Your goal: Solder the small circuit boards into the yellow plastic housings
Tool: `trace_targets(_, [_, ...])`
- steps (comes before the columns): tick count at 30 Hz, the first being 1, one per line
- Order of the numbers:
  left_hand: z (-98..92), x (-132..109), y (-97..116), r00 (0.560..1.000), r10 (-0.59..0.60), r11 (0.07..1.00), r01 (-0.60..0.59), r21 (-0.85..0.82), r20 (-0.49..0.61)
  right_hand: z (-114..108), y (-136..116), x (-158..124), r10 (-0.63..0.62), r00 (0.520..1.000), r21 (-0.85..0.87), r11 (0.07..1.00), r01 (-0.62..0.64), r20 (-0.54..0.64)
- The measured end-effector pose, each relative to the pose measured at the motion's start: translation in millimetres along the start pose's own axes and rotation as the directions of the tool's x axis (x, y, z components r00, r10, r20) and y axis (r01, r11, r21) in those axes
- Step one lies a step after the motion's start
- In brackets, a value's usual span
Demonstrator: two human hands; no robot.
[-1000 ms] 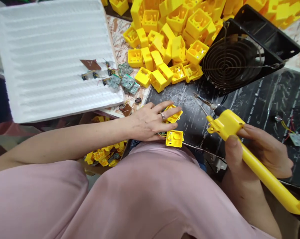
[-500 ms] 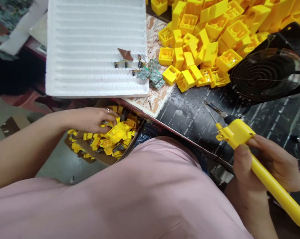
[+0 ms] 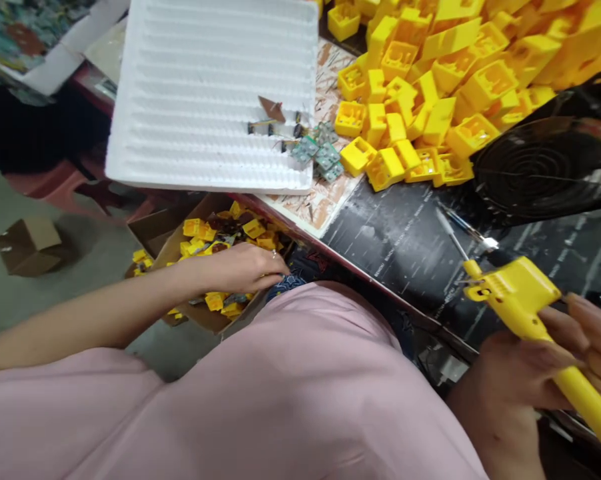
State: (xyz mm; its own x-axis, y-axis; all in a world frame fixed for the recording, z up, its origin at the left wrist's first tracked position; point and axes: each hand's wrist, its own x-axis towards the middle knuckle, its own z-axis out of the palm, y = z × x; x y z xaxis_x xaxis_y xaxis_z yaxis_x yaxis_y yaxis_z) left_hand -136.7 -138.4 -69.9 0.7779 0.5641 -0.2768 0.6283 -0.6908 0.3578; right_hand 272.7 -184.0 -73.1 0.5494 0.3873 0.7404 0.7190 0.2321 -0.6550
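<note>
My right hand [image 3: 540, 360] is wrapped round the yellow handle of a soldering gun [image 3: 520, 297]. Its metal tip and a thin feed tube beside it point up and left over the black bench mat [image 3: 380, 233]. My left hand [image 3: 253, 267] is over the right side of a cardboard box [image 3: 168, 250] filled with yellow plastic housings [image 3: 215, 301], close to my jeans. Its fingers are curled together and pointing down; what they hold, if anything, is hidden.
A white foam tray [image 3: 205, 87] lies on the bench, with small green circuit boards [image 3: 325, 157] at its right corner. Yellow housings [image 3: 385, 167] are heaped behind the mat, beside a black fan [image 3: 535, 167]. A carton [image 3: 30, 247] sits on the floor.
My left hand has moved right across the box, away from the yellow housing it was touching. My right hand has shifted slightly right and down with the soldering gun. The view has shifted a little.
</note>
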Motion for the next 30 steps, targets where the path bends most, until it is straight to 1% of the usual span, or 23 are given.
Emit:
trace_targets(1, [-12.8, 18, 4, 0.985, 0.091, 0.996, -0.088, 0.029, -0.144, 4, -3, 0, -0.019, 0.997, -0.016, 1.0, 0.018, -0.081])
trace_targets(2, [-26.9, 40, 6, 0.937, 0.157, 0.987, -0.135, 0.091, -0.313, 7, -6, 0, -0.06, 0.986, -0.014, 0.998, 0.059, -0.155])
trace_targets(3, [-41.8, 63, 8, 0.873, 0.187, 0.979, -0.128, 0.159, -0.451, 10, -8, 2, -0.09, 0.978, 0.007, 0.996, 0.092, -0.187])
trace_targets(4, [-56.9, 87, 10, 0.843, 0.2, 0.971, -0.103, 0.215, -0.499, 11, -8, 4, -0.098, 0.982, 0.044, 0.993, 0.107, -0.164])
trace_targets(5, [-71.4, 112, 13, 0.84, 0.152, 0.969, -0.022, 0.247, -0.521, 12, -8, 7, -0.106, 0.988, 0.089, 0.989, 0.116, -0.112])
trace_targets(6, [-84.6, 136, 16, 0.861, 0.066, 0.964, 0.075, 0.255, -0.504, 12, -8, 9, -0.119, 0.992, 0.132, 0.983, 0.125, -0.05])
trace_targets(8, [-104.4, 177, 25, 0.897, -0.131, 0.943, 0.243, 0.225, -0.422, 7, -7, 15, -0.172, 0.985, 0.159, 0.972, 0.175, -0.033])
trace_targets(9, [-109.9, 192, 30, 0.905, -0.207, 0.929, 0.301, 0.214, -0.372, 4, -7, 17, -0.202, 0.978, 0.135, 0.969, 0.207, -0.052])
trace_targets(10, [-112.5, 203, 37, 0.911, -0.232, 0.922, 0.317, 0.221, -0.34, -1, -7, 18, -0.241, 0.968, 0.104, 0.964, 0.247, -0.065])
trace_targets(11, [-112.3, 210, 43, 0.924, -0.218, 0.922, 0.3, 0.244, -0.313, -6, -7, 18, -0.258, 0.965, 0.077, 0.963, 0.26, -0.039])
trace_targets(13, [-105.9, 210, 56, 0.962, -0.079, 0.93, 0.166, 0.328, -0.262, -17, -6, 17, -0.216, 0.971, 0.049, 0.976, 0.212, 0.101])
trace_targets(15, [-95.4, 198, 65, 0.974, 0.115, 0.914, -0.027, 0.405, -0.194, -27, -5, 14, -0.161, 0.958, 0.042, 0.987, 0.155, 0.237])
trace_targets(16, [-90.0, 189, 67, 0.961, 0.219, 0.895, -0.129, 0.427, -0.168, -30, -4, 13, -0.156, 0.948, 0.03, 0.988, 0.154, 0.278])
trace_targets(17, [-84.8, 181, 68, 0.932, 0.324, 0.871, -0.225, 0.437, -0.165, -31, -4, 12, -0.184, 0.939, 0.015, 0.982, 0.187, 0.291])
trace_targets(19, [-75.1, 166, 66, 0.846, 0.485, 0.831, -0.365, 0.42, -0.223, -30, -6, 12, -0.272, 0.913, -0.002, 0.958, 0.286, 0.305])
trace_targets(20, [-70.4, 161, 64, 0.812, 0.516, 0.831, -0.397, 0.39, -0.272, -28, -8, 13, -0.294, 0.893, 0.013, 0.951, 0.308, 0.34])
trace_targets(21, [-65.8, 157, 61, 0.794, 0.516, 0.844, -0.407, 0.349, -0.323, -24, -11, 14, -0.312, 0.866, 0.045, 0.946, 0.321, 0.39])
trace_targets(23, [-57.2, 152, 56, 0.786, 0.462, 0.886, -0.387, 0.255, -0.411, -17, -16, 16, -0.329, 0.796, 0.108, 0.941, 0.32, 0.508])
trace_targets(25, [-51.1, 150, 54, 0.777, 0.412, 0.91, -0.376, 0.174, -0.476, -10, -20, 17, -0.335, 0.729, 0.123, 0.936, 0.329, 0.597])
trace_targets(27, [-50.3, 147, 54, 0.753, 0.412, 0.906, -0.397, 0.144, -0.513, -6, -22, 16, -0.329, 0.7, 0.099, 0.932, 0.348, 0.634])
trace_targets(28, [-52.2, 145, 56, 0.755, 0.414, 0.906, -0.394, 0.152, -0.509, -5, -23, 15, -0.314, 0.696, 0.093, 0.937, 0.337, 0.645])
trace_targets(29, [-55.2, 143, 58, 0.769, 0.417, 0.908, -0.379, 0.181, -0.484, -3, -23, 13, -0.3, 0.694, 0.091, 0.942, 0.322, 0.655])
trace_targets(30, [-58.8, 140, 60, 0.799, 0.412, 0.911, -0.349, 0.22, -0.437, -1, -23, 10, -0.286, 0.692, 0.092, 0.948, 0.304, 0.663])
